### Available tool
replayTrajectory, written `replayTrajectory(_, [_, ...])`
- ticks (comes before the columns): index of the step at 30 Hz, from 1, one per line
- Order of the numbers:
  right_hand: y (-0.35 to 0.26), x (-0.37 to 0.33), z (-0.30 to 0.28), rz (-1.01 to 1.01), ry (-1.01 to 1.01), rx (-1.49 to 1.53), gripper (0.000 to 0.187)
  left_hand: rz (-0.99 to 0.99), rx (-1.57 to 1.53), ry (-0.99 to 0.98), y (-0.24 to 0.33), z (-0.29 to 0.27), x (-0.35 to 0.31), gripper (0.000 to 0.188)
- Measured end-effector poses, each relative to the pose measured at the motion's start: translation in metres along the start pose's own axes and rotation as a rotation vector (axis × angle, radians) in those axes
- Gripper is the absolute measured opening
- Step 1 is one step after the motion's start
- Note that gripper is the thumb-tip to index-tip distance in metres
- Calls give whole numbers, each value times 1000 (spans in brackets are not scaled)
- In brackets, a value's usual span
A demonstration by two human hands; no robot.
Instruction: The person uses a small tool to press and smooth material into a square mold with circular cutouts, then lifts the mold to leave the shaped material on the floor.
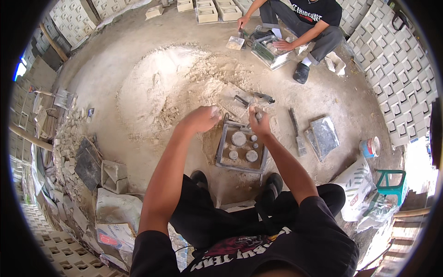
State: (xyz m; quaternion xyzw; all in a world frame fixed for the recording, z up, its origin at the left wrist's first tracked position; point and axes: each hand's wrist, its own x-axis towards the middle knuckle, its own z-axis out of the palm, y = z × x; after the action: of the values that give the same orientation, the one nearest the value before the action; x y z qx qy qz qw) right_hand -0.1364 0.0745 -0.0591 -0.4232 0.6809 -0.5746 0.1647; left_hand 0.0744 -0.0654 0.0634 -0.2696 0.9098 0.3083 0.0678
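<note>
A square metal mould frame lies on the ground between my feet. Inside it are several round, flat discs of different sizes, the largest a pale disc, on a dusty base. My left hand is closed just beyond the frame's far left corner; whatever its fingers hold, if anything, is hidden. Over the far right corner, my right hand is wrapped round a grey, rounded piece like a handle, its kind unclear. A dark-handled tool lies on a dusty board just beyond my hands.
A big heap of pale powder spreads ahead. To the right lie a long-handled scraper, dark plates, a bucket and a green stool. A co-worker crouches over another mould at far right. Rubble lines the left.
</note>
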Motion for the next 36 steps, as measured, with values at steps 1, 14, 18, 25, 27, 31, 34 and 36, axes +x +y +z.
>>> replayTrajectory(1, [-13,3,4,64,53,31,39,3,-9,7,-6,4,1,44])
replayTrajectory(14, [3,-13,-32,-67,14,-84,39,-87,71,-149,-15,30,3,51])
replayTrajectory(18, [-1,-11,-35,-66,79,-66,40,-94,57,-168,-12,29,0,52])
replayTrajectory(25, [5,-7,-39,166,177,246,51,-133,82,-211,-3,30,4,54])
replayTrajectory(27, [4,-9,-39,72,276,242,52,-106,78,-194,-2,35,7,54])
replayTrajectory(31, [38,-13,-42,24,239,-15,51,-88,62,-223,19,26,19,54])
replayTrajectory(34, [9,-14,-31,151,327,105,49,-104,91,-235,11,30,13,54])
replayTrajectory(36, [21,-16,-37,80,330,79,48,-72,66,-227,24,25,17,53])
